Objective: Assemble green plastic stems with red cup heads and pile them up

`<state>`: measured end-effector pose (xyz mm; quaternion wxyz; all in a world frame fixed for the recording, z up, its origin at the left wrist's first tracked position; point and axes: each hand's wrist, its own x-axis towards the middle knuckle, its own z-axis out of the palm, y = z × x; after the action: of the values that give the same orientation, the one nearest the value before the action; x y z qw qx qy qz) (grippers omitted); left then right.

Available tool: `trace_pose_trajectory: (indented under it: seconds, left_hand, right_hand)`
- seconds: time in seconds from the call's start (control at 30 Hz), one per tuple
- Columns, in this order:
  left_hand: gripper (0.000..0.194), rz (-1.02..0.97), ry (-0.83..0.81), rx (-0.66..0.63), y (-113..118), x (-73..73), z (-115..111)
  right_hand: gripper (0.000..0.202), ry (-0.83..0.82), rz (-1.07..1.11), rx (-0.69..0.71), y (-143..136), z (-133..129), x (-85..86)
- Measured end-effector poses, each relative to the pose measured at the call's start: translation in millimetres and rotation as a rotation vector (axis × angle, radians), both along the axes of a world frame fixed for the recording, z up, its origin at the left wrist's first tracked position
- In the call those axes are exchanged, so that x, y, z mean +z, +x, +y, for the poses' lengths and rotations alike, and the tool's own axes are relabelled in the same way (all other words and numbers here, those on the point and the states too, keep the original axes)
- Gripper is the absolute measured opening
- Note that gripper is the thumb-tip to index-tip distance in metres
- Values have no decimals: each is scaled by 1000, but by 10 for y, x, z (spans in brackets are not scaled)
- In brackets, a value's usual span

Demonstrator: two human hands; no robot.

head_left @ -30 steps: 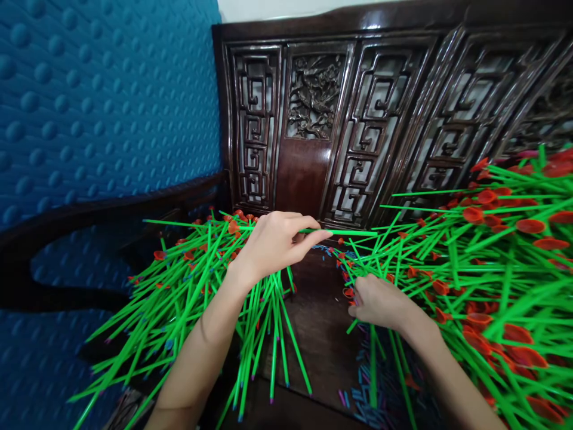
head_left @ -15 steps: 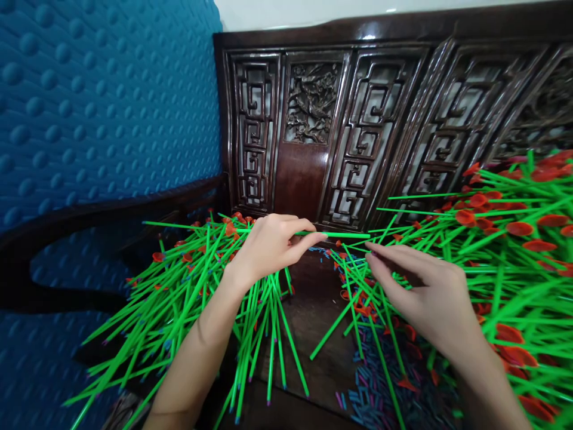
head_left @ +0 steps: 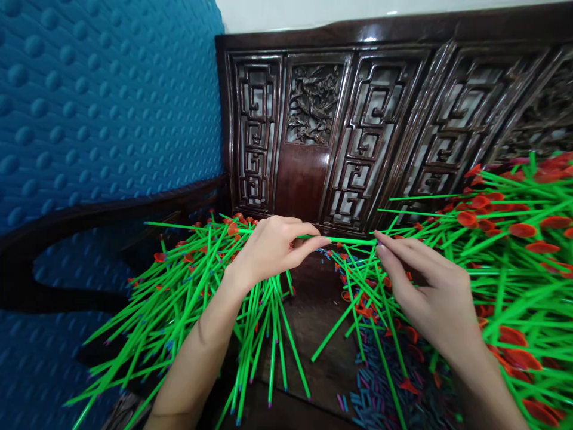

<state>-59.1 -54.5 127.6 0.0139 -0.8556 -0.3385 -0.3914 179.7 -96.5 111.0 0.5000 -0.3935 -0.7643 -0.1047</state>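
Observation:
My left hand [head_left: 277, 242] pinches a thin green stick [head_left: 351, 240] between thumb and fingers, holding it nearly level. The stick's free end points right. A red cup-shaped end [head_left: 233, 229] shows left of this hand; I cannot tell if it belongs to the same stick. My right hand [head_left: 425, 280] has its thumb and index finger closed together at the stick's right tip. Whatever lies between those fingertips is too small and hidden to name. Below the right hand lie small blue and purple tube pieces [head_left: 380, 388].
A pile of green sticks [head_left: 179, 304] with red cups lies left, and a larger pile [head_left: 514, 275] lies right. All rest on a dark wooden seat [head_left: 308, 310] with a carved wooden back [head_left: 302, 179] and an armrest [head_left: 111, 212]. A blue dimpled covering [head_left: 111, 101] hangs left.
My right fingertips have moved slightly up and right and now meet the stick's tip; before, they were just below it. My left hand keeps its grip, shifted slightly right.

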Motion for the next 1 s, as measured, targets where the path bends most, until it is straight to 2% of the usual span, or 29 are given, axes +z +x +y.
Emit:
trace_pose_trajectory:
  seconds: [0.23,0.4,0.53,0.7,0.77,0.9,1.0]
  left_hand:
    - [28,19,37,-2,-18,8,-8]
    - [24,-24,12,-55,-74,27,-23]
    - [21,-70,12,-45,-110,48,-27]
    - [21,-54,10,-65,-93,52,-39]
    - [22,-46,10,-63,-89,49,-38]
    - [22,-59,24,-33,-107,52,-22]
    - [21,-57,16,-38,-118,56,-17]
  right_hand:
    - [30,-55,-41,102,17,-10,11]
    - [28,-122,-27,95,46,-54,35]
    - [23,-115,-1,51,44,-66,46]
    - [31,-211,1,107,22,-60,14]
    - [28,-252,43,104,7,-59,-2]
    - [14,-216,174,23,-12,-60,-16]
    - [11,-199,164,18,-16,-72,-6]
